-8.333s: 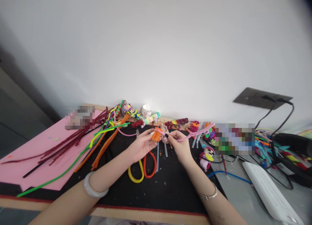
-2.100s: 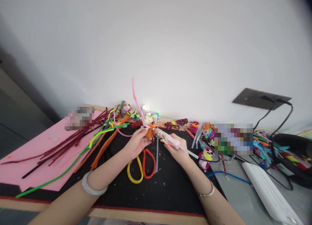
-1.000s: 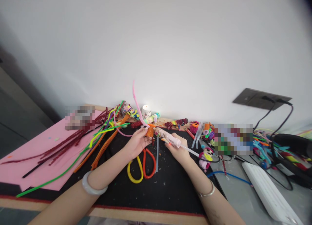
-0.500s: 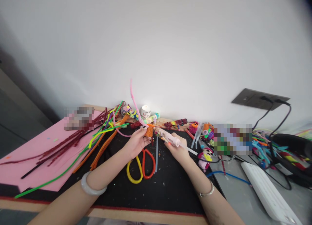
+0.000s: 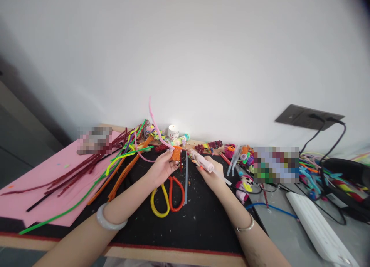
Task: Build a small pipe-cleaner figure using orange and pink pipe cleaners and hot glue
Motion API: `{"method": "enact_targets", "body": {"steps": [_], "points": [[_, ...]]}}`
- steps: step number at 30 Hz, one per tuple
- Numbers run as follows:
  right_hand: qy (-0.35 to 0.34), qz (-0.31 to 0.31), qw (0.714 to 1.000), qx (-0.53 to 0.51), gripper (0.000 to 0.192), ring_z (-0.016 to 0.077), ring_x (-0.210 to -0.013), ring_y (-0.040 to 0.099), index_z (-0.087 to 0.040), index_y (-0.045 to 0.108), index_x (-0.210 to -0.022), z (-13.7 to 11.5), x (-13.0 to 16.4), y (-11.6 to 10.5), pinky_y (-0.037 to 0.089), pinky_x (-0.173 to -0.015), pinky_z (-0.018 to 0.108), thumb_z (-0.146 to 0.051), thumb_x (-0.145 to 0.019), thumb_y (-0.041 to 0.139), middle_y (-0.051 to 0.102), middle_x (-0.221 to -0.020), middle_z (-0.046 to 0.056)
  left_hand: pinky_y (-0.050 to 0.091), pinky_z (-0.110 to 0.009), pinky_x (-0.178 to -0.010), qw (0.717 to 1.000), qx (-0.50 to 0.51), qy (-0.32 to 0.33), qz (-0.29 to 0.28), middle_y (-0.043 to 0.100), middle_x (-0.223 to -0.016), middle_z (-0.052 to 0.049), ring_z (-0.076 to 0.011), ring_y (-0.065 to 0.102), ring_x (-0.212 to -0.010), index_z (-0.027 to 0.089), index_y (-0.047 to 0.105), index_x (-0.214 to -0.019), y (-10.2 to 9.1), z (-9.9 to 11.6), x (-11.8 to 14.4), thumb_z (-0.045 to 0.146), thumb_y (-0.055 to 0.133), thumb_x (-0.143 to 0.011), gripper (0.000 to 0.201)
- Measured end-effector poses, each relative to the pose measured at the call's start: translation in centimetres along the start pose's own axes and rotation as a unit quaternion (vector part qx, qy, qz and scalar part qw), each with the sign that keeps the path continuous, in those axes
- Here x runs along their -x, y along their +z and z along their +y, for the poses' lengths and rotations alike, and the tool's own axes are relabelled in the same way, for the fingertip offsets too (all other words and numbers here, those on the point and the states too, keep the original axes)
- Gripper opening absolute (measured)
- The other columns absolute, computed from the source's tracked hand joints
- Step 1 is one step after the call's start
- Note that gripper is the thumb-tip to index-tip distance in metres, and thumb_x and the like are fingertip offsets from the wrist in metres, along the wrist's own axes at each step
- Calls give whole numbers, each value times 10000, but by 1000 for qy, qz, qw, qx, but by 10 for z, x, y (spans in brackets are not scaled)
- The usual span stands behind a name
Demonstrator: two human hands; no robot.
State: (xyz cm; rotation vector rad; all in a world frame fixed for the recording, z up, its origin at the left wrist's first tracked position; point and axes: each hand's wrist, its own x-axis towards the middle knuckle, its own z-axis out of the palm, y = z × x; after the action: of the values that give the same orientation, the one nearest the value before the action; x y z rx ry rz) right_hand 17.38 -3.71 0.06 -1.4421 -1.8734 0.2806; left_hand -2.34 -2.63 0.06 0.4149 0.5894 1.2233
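Between the fingers of my left hand (image 5: 163,168) is an orange pipe-cleaner piece (image 5: 176,155), rolled into a small block. A long pink pipe cleaner (image 5: 156,124) curves up and to the left from it. My right hand (image 5: 212,176) is wrapped round a pale pink hot glue gun (image 5: 202,161), its nozzle pointing left toward the orange piece, a short gap apart. A clear glue stick (image 5: 224,178) sticks out of its back end. Below my left hand lie scissors with a yellow handle loop (image 5: 160,213) and a red handle loop (image 5: 176,210); their blades are hidden.
Several loose pipe cleaners (image 5: 86,170) lie across a pink sheet (image 5: 34,197) at the left. A white roll (image 5: 173,132) stands by the wall. A small finished doll (image 5: 244,187), a white power strip (image 5: 315,226) and black cables (image 5: 320,170) are at the right.
The glue gun has drawn slightly away from the orange piece, and my left hand has shifted a little left. The pink pipe cleaner's tip has swung left and slightly down.
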Motion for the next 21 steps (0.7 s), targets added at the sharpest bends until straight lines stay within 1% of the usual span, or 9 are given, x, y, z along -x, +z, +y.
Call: {"method": "enact_targets", "body": {"steps": [3,5,9,12,15,17,19,21], "points": [[5,-14,997,75,210,173,-649,610,-201,565,-858,2,-2,-2,396,-554,235,-395,-784,535,648,-734,32,493,-191,-531,1000,3,-2,-3,597,-698,-9,-69,554,-535,138,562,-822,-2,0,-1,178,557,-805,44],[-7,-34,991,131,239,199,-724,610,-194,551,-944,2,-4,-3,397,-586,254,-382,-802,506,648,-830,60,496,-194,-539,1000,-6,2,-4,595,-697,-8,-72,557,-542,137,564,-821,-3,-1,-1,182,564,-802,48],[-37,-84,973,213,348,237,-872,566,-164,489,-1111,1,-3,-3,400,-681,303,-261,-777,496,591,-1018,113,499,-204,-566,999,-28,17,-6,600,-711,-8,-82,571,-573,141,560,-805,-5,-3,-1,187,610,-770,76],[-30,-105,963,246,442,270,-949,511,-169,472,-1160,-1,-1,-2,387,-749,364,-221,-723,513,560,-1060,121,497,-211,-589,999,-42,31,-8,601,-710,-3,-87,578,-590,144,552,-780,-4,-3,0,201,647,-739,118],[-35,-84,971,223,500,297,-1052,441,-194,452,-1196,-6,-1,-3,366,-816,413,-232,-703,528,507,-1168,122,482,-199,-589,995,-83,53,-17,599,-702,2,-78,569,-584,143,553,-781,-2,-4,2,241,665,-725,159],[-64,-56,982,168,509,291,-1104,410,-201,432,-1208,-10,0,-5,349,-867,418,-248,-712,534,482,-1209,115,475,-200,-586,987,-140,70,-21,596,-695,1,-78,563,-580,139,559,-797,0,-5,4,268,664,-724,181],[-104,-38,990,89,491,267,-1066,444,-189,426,-1181,-14,1,-7,352,-882,401,-286,-718,555,511,-1152,110,473,-213,-582,973,-211,90,-22,600,-684,-6,-89,562,-577,135,565,-803,2,-8,6,287,660,-723,196],[-124,-19,992,11,461,237,-938,502,-176,441,-1096,-17,5,-6,394,-822,369,-342,-694,594,545,-1029,95,466,-219,-566,955,-273,115,-27,612,-683,-16,-103,565,-577,134,573,-788,3,-10,8,290,666,-713,197]]}}
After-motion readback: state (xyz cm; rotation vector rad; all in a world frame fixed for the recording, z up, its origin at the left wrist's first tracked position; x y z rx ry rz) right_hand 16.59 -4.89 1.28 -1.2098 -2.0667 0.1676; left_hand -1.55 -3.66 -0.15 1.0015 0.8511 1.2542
